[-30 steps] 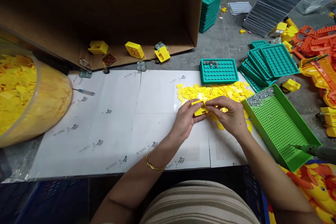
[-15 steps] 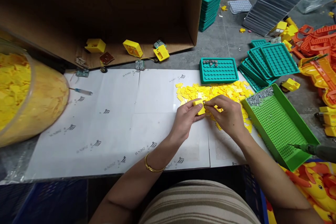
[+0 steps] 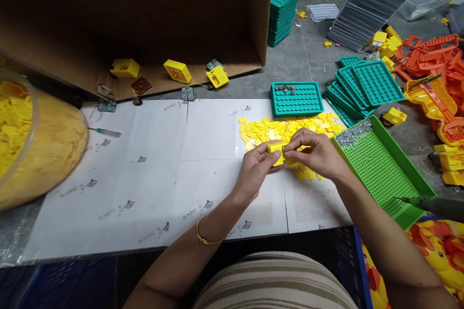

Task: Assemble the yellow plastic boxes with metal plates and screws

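Observation:
My left hand (image 3: 252,170) is closed around a small yellow plastic casing (image 3: 275,149), with the thumb across its front and small holes showing in its face. Against the casing's right side, my right hand (image 3: 314,154) is closed in a pinch. Whatever sits between those fingertips is too small to make out. Beneath and behind both hands, flat yellow plastic pieces (image 3: 264,130) lie spread over the white board (image 3: 155,174). A teal tray (image 3: 297,105) holding several small round metal parts stands just beyond them.
Right of my hands, a green perforated basket (image 3: 387,178) holds small metal screws (image 3: 353,133); an electric screwdriver (image 3: 435,205) reaches over it. A tub of yellow pieces (image 3: 47,140) and a small screwdriver (image 3: 108,132) are at left. A cardboard box (image 3: 163,14) rises behind.
The view has shifted slightly, so the surroundings sit a little further left. Both hands keep hold at the casing, the right fingers now closer against its side.

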The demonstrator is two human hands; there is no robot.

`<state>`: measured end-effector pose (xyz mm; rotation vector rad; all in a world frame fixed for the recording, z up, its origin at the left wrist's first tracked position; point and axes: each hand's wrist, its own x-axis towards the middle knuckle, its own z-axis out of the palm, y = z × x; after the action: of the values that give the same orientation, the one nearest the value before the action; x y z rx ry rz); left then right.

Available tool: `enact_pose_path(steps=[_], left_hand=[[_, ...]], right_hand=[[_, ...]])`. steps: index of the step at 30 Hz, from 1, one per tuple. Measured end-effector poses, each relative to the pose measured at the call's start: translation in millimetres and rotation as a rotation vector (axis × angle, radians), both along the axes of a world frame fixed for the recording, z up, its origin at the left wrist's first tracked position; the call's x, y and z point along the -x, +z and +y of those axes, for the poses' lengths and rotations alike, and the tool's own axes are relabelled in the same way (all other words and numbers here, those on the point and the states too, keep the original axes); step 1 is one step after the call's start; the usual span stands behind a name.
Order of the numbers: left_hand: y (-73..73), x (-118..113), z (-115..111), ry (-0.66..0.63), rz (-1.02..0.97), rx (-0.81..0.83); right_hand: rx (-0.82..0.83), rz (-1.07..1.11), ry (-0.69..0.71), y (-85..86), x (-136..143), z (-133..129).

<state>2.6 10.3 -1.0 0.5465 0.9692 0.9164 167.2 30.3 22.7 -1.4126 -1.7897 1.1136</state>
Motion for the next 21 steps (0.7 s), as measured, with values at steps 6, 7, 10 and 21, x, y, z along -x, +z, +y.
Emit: enact_pose_path(steps=[6,7,10,21], left_hand=[[0.0,2.9,0.3,-0.023,-0.021,-0.041],[0.1,2.9,0.1,-0.028,-0.027,-0.029],[0.2,1.8,-1.5,-0.040,-0.023,-0.017],[1.9,1.1,-0.8,-0.019,-0.108,-0.005]], right_hand=[[-0.088,0.015,-0.006,-0.9,0.8,-9.7],[-0.132,-0.029,0.013,0.1,0.7,-11.6],[-0.152,-0.067,0.036,1.3,-0.3,-13.1],[0.285,0.362,-0.138,-9.9,9.3,-2.3]])
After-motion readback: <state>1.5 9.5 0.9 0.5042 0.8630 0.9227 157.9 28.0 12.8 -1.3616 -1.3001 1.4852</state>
